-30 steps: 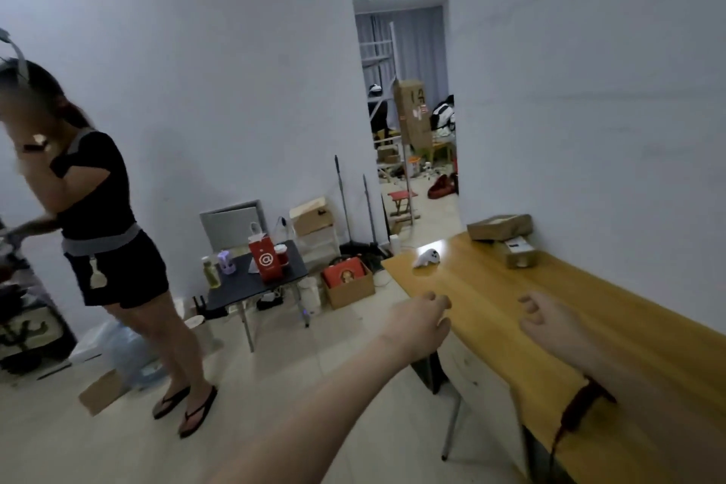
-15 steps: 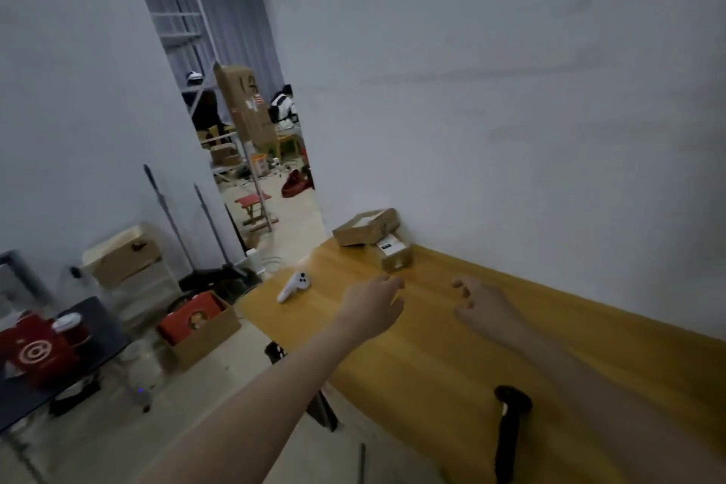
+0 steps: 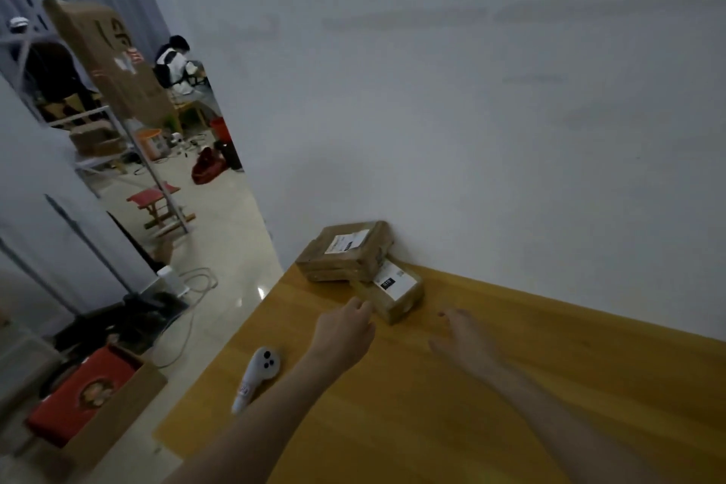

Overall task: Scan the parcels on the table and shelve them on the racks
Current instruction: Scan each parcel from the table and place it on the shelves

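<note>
— Head view: where are the parcels?

— Two of them sit at the far end of the bench (image 3: 510,385), against the wall. The small parcel (image 3: 396,293) lies nearer, label up; the large parcel (image 3: 345,251) is just behind it, and the two are touching.

— And the hands?

— Both reach toward the small parcel. The left hand (image 3: 347,330) has its fingertips at the box's near left edge, touching or nearly so; I cannot tell which. The right hand (image 3: 461,338) hovers just right of it, fingers relaxed. Neither holds anything.

— So which step is this?

— The pick-up, I judge; nothing is scanned or shelved yet. Next the hands need to close on both sides of the small parcel and lift it clear of the large one. The white handheld device (image 3: 257,375) near the bench's left edge may be the scanner.
</note>
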Demonstrator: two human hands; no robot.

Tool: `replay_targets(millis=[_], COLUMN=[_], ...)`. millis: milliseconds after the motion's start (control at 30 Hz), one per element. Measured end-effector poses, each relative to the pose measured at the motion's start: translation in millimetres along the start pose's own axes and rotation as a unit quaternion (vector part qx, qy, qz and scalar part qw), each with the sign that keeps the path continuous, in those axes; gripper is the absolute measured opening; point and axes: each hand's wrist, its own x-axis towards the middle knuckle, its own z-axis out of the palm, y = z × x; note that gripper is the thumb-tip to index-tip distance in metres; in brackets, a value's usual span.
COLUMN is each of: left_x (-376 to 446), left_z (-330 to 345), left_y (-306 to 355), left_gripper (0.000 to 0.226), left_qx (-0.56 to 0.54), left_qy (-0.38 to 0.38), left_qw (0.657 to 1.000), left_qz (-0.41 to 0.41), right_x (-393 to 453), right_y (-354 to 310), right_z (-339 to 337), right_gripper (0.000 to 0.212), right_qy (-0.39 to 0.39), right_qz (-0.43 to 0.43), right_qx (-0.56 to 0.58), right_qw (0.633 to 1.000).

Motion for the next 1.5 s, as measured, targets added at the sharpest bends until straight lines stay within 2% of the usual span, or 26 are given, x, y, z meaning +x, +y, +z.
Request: replay_targets(millis=[167, 300, 467, 633, 767, 867, 1033, 1100, 1167, 1233, 1333, 1400, 1500], left_x=[61.1, 87.5, 114.9, 141.9, 150.7, 147.0, 130.0, 122.8, 118.5, 117.6, 118.7, 116.2, 108.1], left_z=[59.3, 106.0, 141.7, 161.6, 174.6, 180.9, 189.6, 189.1, 189.0, 190.7, 189.6, 188.2, 188.6], left_y=[-43.5, -55.5, -57.0, -48.5, -41.2, -36.6, -28.6, -25.1, -20.7, -16.2, -5.8, 1.1, 7.8], left_gripper=[0.029, 0.032, 0.036, 0.049, 0.052, 0.054, 0.053, 0.048, 0.045, 0.052, 0.064, 0.061, 0.064], left_qx=[-0.027, -0.039, -0.090, -0.155, -0.207, -0.243, -0.264, -0.253, -0.259, -0.309, -0.411, -0.430, -0.430], left_qy=[-0.002, -0.018, 0.025, 0.005, -0.004, 0.021, 0.020, 0.030, 0.025, -0.012, -0.087, -0.107, -0.111], left_qw=[1.000, 0.999, 0.996, 0.988, 0.978, 0.970, 0.964, 0.966, 0.965, 0.951, 0.901, 0.890, 0.893], left_qz=[-0.009, -0.014, -0.014, -0.011, -0.030, -0.022, 0.000, 0.031, 0.042, -0.007, -0.105, -0.110, -0.075], right_x=[72.3, 113.4, 160.5, 210.5, 233.3, 229.6, 190.8, 174.6, 163.4, 156.6, 149.6, 145.0, 130.6], right_y=[13.9, 31.8, 44.8, 50.2, 50.0, 50.5, 68.7, 78.4, 83.2, 84.9, 81.8, 84.0, 90.7], right_z=[31.5, 54.2, 71.5, 82.1, 93.7, 104.3, 115.8, 113.8, 108.6, 103.5, 99.8, 99.1, 97.4], right_gripper=[0.055, 0.054, 0.059, 0.072, 0.070, 0.061, 0.030, 0.032, 0.048, 0.059, 0.059, 0.057, 0.054], right_qy=[0.024, 0.028, 0.032, 0.054, 0.013, 0.056, 0.106, 0.108, 0.095, 0.061, 0.020, 0.031, 0.043], right_qz=[0.020, 0.019, 0.007, 0.007, 0.030, 0.072, 0.141, 0.146, 0.139, 0.141, 0.144, 0.148, 0.160], right_qx=[0.007, -0.051, -0.098, -0.038, 0.071, 0.110, 0.182, 0.215, 0.254, 0.269, 0.298, 0.323, 0.377], right_qw=[0.999, 0.998, 0.995, 0.998, 0.997, 0.990, 0.967, 0.960, 0.952, 0.951, 0.943, 0.934, 0.911])
